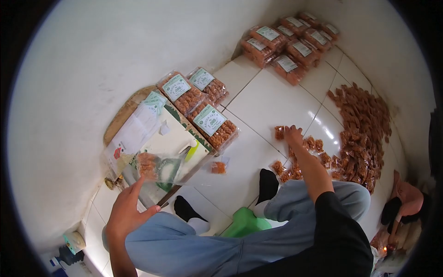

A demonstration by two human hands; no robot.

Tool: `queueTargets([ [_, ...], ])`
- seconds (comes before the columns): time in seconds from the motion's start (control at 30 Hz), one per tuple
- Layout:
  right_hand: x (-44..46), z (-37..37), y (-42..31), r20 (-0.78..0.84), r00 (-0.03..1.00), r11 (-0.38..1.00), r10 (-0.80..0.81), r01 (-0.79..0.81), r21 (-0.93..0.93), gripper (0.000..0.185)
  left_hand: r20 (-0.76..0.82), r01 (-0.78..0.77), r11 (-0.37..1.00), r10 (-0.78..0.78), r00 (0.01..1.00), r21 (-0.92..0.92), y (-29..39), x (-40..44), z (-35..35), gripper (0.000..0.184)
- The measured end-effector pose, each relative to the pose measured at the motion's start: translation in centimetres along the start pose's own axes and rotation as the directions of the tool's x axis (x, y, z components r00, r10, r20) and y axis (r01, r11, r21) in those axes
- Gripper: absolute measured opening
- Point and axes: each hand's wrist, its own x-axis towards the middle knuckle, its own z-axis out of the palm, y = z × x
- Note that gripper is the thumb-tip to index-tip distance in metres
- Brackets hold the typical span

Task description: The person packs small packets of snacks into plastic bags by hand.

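Observation:
My left hand (127, 210) is at the low board's near corner, thumb and index finger spread apart. Its index fingertip reaches the edge of a clear plastic bag (173, 170) with a green printed label and orange-brown snack packets (147, 165) inside. Over the floor, my right hand (294, 135) has bent fingers at a small snack packet (279, 133), which shows beside the thumb and appears gripped. Several similar packets (318, 144) lie beneath and around my right wrist. Another single packet (218, 167) lies on the tiles by the board.
A yellow-green handled cutting tool (192, 150) and loose labels (154, 102) lie on the board (168, 138). Filled labelled bags (214, 121) stand beside it; more are stacked in the corner (302, 46). A large heap of packets (362, 134) spreads at right. A green stool (245, 223) is below me.

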Motion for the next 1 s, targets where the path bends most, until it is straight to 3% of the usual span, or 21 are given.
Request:
queueTargets([
  [0.17,-0.3,-0.5,0.1,-0.022,0.999,0.999,0.032,-0.032,-0.002,0.061,0.017,0.065,0.996,-0.064,0.998,-0.066,0.1,0.6,0.0,0.087],
  [0.27,0.3,-0.5,0.5,-0.115,0.992,0.992,0.060,-0.046,0.121,0.066,-0.014,0.059,0.995,-0.060,0.998,-0.084,-0.5,0.8,-0.1,0.084],
  [0.37,1.3,0.9,1.5,-0.205,0.979,0.982,-0.019,0.057,0.178,0.066,0.020,0.123,0.981,-0.121,0.992,-0.147,-1.0,0.9,0.1,0.083],
  [0.43,1.2,1.1,1.4,-0.318,0.907,0.861,-0.277,0.381,0.338,0.066,0.024,0.129,0.984,-0.127,0.992,-0.123,-1.6,0.9,0.5,0.083],
  [0.47,0.9,1.5,1.3,-0.314,0.907,0.862,-0.279,0.381,0.334,0.066,0.019,0.130,0.987,-0.129,0.991,-0.099,-1.8,0.9,0.7,0.083],
  [0.53,-0.2,2.4,-0.3,-0.139,0.906,0.916,-0.399,0.399,-0.032,0.062,0.032,0.149,0.980,-0.146,0.989,-0.135,-1.7,0.9,0.8,0.083],
  [0.7,-3.6,2.6,-3.7,-0.034,0.959,0.957,-0.281,0.278,-0.079,0.051,0.036,0.155,0.976,-0.152,0.988,-0.152,-1.4,0.6,0.6,0.081],
  [0.77,-1.0,5.2,-1.0,-0.029,0.799,0.793,-0.601,0.601,0.102,0.047,0.028,0.159,0.976,-0.157,0.987,-0.147,-1.5,0.4,0.6,0.080],
  [0.8,-1.4,4.5,-1.2,-0.026,0.800,0.794,-0.600,0.599,0.099,0.047,0.032,0.159,0.976,-0.156,0.987,-0.150,-1.5,0.3,0.7,0.080],
  [0.87,-2.7,2.4,-1.8,0.221,0.813,0.836,-0.539,0.548,0.027,0.047,0.012,0.138,0.978,-0.137,0.990,-0.160,-1.7,0.0,0.6,0.079],
  [0.9,-2.0,3.3,-0.3,0.223,0.813,0.836,-0.538,0.548,0.021,0.047,0.014,0.137,0.977,-0.137,0.991,-0.166,-1.7,-0.1,0.6,0.079],
  [0.93,-0.2,5.5,2.7,0.372,0.747,0.733,-0.552,0.647,-0.212,0.046,0.002,0.120,0.979,-0.121,0.993,-0.168,-1.7,-0.3,0.5,0.079],
  [1.0,-2.0,4.8,3.4,0.561,0.682,0.475,-0.469,0.730,-0.491,0.040,-0.016,0.118,0.978,-0.123,0.992,-0.172,-1.7,-0.5,0.3,0.078],
])
